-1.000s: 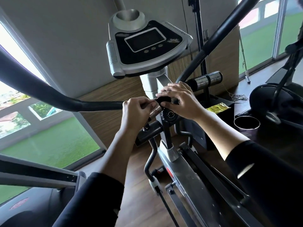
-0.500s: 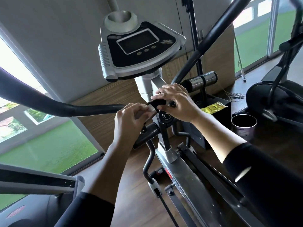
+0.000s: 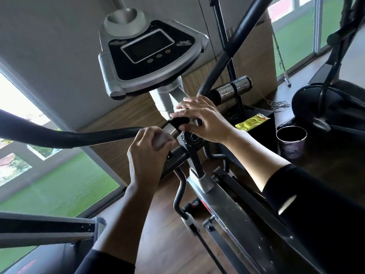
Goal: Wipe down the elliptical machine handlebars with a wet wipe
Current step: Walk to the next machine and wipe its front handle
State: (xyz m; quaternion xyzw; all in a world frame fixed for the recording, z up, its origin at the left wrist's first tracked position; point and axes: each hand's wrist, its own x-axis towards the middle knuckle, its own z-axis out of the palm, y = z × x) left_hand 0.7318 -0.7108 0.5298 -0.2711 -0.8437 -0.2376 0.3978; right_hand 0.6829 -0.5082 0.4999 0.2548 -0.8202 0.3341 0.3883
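The elliptical's short left handlebar point(image 3: 170, 129) juts out under the console point(image 3: 150, 56), with a chrome patch and a black band. My left hand point(image 3: 147, 153) grips a pale wet wipe point(image 3: 162, 139) bunched against the underside of that chrome patch. My right hand point(image 3: 203, 119) reaches over from the right, and its thumb and fingers pinch the black band point(image 3: 178, 121) of the same bar. The short right handlebar point(image 3: 231, 91) with its chrome sleeve sits just behind my right hand. The long black swing handles run out to the left point(image 3: 79, 135) and up to the right point(image 3: 237, 36).
A yellow packet point(image 3: 252, 122) lies on a dark box to the right, with a metal cup point(image 3: 291, 139) beside it. Another exercise machine point(image 3: 325, 107) stands at far right, and a treadmill rail point(image 3: 49, 230) crosses the lower left. Windows line both sides.
My left hand has dropped a little lower round the bar, and the pale wipe now shows under its fingers. My right hand keeps its hold. The view has swung to the right.
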